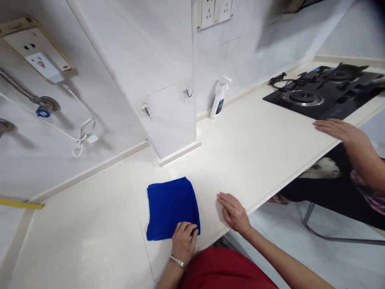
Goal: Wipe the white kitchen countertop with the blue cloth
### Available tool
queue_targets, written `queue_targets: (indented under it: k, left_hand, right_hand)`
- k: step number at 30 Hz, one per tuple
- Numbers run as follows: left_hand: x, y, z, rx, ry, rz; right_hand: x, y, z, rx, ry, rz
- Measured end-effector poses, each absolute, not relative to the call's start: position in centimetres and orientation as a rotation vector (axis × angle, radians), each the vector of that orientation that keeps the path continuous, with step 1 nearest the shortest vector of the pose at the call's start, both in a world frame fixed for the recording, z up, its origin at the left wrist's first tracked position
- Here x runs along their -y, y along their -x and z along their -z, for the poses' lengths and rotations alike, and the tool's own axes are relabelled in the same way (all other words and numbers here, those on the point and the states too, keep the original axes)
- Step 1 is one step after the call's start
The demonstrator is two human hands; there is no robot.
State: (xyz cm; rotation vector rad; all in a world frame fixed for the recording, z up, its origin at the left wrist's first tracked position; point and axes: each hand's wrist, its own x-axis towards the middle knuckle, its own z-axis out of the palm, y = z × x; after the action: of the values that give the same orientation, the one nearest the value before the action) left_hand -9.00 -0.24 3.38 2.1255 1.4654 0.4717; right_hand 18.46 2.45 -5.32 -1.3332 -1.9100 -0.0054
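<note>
A folded blue cloth lies flat on the white countertop, close to its front edge. At the cloth's near right corner, the fingers of my left hand curl and pinch the fabric. A bracelet circles that wrist. Resting on the countertop to the right of the cloth, my right hand holds nothing, with its fingers stretched out.
Against the back wall stands a white spray bottle. A black gas stove is at the far right. Another person's hand rests on the counter edge near it. A wall column juts out behind the cloth.
</note>
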Motion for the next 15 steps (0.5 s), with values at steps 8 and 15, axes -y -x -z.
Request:
queue_targets:
  k: [8,15]
  left_hand:
    - [-7.1,7.5,-2.2,-1.945,-2.157,-0.49]
    - [-10.3,3.4,1.9,-1.903,-2.363,-0.327]
  right_hand:
    - [-2.5,-18.1,5.3,1.881,1.358,0.017]
    - [-2.5,-17.8,4.4,1.903,1.354,-0.003]
